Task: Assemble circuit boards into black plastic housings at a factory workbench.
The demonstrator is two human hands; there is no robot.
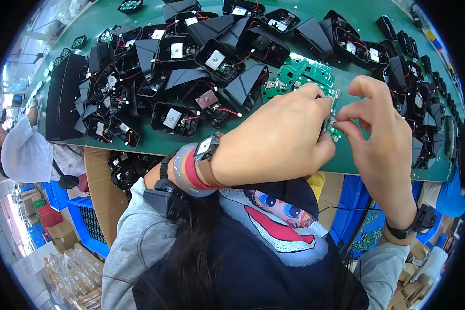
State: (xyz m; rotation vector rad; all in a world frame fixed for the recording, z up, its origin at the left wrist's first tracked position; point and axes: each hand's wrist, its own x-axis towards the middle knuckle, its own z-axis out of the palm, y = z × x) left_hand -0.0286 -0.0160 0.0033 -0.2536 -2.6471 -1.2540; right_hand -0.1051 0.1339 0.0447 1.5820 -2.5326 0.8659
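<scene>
Two hands work over the counter [341, 166]: one left hand [294, 124] at two o'clock, one right hand [382, 126] between two and three. Near them, at one o'clock, lie at least two green circuit boards [315, 72], overlapping too much for an exact count. Black housings [225, 51] spread from ten o'clock round to three, well over twenty, many hidden. Among them show at least ten square metal plates [215, 60]. One long black box [64, 98] stands at ten. One co-worker [28, 150] is at nine, one red crate [50, 216] and at least two blue bins [79, 206] near eight.
</scene>
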